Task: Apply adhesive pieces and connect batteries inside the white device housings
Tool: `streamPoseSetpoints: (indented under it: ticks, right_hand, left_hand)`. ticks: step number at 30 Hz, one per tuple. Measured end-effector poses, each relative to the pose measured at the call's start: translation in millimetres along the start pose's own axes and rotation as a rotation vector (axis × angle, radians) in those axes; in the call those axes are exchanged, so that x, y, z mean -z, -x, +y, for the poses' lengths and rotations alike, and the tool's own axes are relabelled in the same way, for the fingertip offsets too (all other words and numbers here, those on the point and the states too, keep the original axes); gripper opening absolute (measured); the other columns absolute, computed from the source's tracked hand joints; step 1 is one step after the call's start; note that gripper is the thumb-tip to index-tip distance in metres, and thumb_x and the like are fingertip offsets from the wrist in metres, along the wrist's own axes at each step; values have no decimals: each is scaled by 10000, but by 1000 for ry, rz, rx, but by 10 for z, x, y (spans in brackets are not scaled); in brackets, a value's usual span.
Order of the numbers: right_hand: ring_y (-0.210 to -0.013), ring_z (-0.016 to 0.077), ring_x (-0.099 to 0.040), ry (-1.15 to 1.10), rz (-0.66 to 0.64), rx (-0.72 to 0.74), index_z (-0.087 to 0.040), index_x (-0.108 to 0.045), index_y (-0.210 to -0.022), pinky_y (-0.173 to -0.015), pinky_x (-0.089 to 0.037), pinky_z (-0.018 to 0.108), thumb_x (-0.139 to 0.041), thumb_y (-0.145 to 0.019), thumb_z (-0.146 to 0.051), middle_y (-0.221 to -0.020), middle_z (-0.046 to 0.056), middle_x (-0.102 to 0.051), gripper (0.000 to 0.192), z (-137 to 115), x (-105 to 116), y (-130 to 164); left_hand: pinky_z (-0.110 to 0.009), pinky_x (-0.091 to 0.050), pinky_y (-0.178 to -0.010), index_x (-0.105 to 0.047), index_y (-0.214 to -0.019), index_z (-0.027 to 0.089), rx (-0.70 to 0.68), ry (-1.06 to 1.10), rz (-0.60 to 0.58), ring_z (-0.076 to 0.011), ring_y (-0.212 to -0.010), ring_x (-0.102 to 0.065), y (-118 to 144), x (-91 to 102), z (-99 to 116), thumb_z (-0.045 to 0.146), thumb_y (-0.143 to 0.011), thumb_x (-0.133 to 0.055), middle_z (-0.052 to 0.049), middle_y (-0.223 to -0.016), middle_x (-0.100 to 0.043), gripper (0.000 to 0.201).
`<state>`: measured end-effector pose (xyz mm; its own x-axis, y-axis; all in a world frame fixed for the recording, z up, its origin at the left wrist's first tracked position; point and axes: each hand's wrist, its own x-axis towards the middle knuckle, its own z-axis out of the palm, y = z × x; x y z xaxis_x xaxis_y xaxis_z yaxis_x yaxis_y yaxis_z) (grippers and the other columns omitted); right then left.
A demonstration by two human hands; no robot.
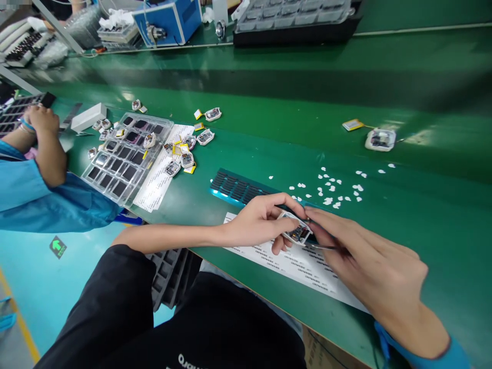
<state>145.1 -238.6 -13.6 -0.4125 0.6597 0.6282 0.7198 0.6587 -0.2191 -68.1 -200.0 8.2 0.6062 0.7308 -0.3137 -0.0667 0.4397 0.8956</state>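
Observation:
My left hand is closed around a small white device housing with a bare circuit board inside, its thumb lying over the board. Close on the right, my right hand grips thin metal tweezers, which reach to the edge of the housing. Its fingertips meet those of my left hand at the housing's upper corner. Beneath both hands lies a white sheet of printed labels. Just behind them is a strip of black adhesive pieces on a bluish backing.
Small white scraps are scattered behind my hands. One housing with a battery lies at the back right. More housings sit left, beside a clear compartment tray. A co-worker's arm rests at far left. A blue box stands behind.

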Motion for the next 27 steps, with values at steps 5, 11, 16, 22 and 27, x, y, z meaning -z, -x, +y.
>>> streamPoseSetpoints:
  ticks: [5,11,16,22,27]
  right_hand:
    - [-848,164,-809,16,14,48,-331,-591,-1507,-752,-657,261,-626,-886,50,-1082,-43,-835,730,56,35,42]
    - [-737,132,-776,28,-6,87,-308,-592,-1485,-670,-607,230,-592,-878,78,-904,-63,-814,720,-24,79,-30]
    - [-760,118,-770,92,-53,125,-179,-633,-1369,-639,-551,210,-493,-863,100,-900,-15,-807,594,-110,78,-80]
    - [-804,173,-791,206,-109,135,-126,-453,-1596,-679,-592,276,-476,-930,21,-1041,55,-833,682,-182,68,-38]
    - [-619,139,-725,8,-46,19,-248,-602,-1476,-610,-577,249,-499,-959,-25,-857,-27,-813,572,-191,73,-14]
  left_hand:
    - [-157,-520,-489,-550,-991,195,-65,-8,40,-58,-428,-603,8,0,-27,196,-945,-610,93,-549,-588,75]
    - [-163,-467,-453,-525,-982,217,-108,-91,89,-73,-442,-608,13,1,-63,226,-944,-616,94,-584,-577,99]
    - [-181,-428,-467,-508,-998,227,-212,-327,50,-87,-483,-609,44,-7,-102,260,-961,-574,88,-610,-546,82]
    - [-192,-357,-499,-528,-987,215,-346,-600,132,-67,-506,-473,64,-22,-154,273,-951,-571,88,-627,-513,81]
    - [-184,-371,-503,-530,-933,209,-440,-638,113,-61,-510,-489,58,-6,-132,263,-953,-555,76,-628,-547,63]
